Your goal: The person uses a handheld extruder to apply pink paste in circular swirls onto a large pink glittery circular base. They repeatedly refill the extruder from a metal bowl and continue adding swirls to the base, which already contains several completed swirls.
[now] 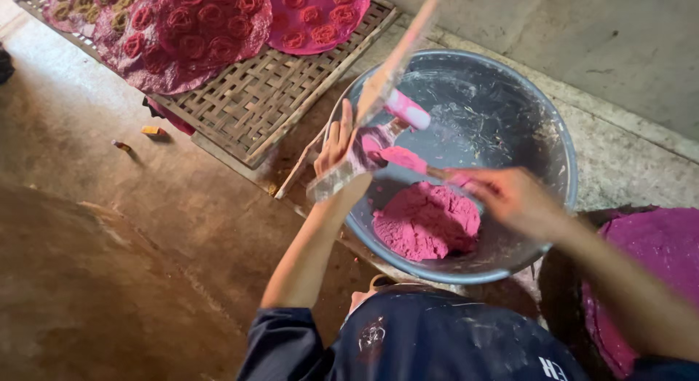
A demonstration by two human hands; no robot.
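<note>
My left hand [336,144] grips a long wooden mould [378,89] that tilts up over a large metal basin [553,140]. Pink dough is smeared on the mould near my fingers. My right hand [513,199] holds a flat spatula [426,166] loaded with pink dough and presses its tip against the mould. A lump of pink dough [428,219] lies in the bottom of the basin, below both hands. A pink cylinder piece [408,110] shows by the mould inside the basin.
A woven bamboo tray [255,104] at the upper left carries round pink sheets [196,31] with flower-shaped pieces on them. A purple round sheet [655,257] lies at the right. The ground is bare earth with a concrete step behind the basin.
</note>
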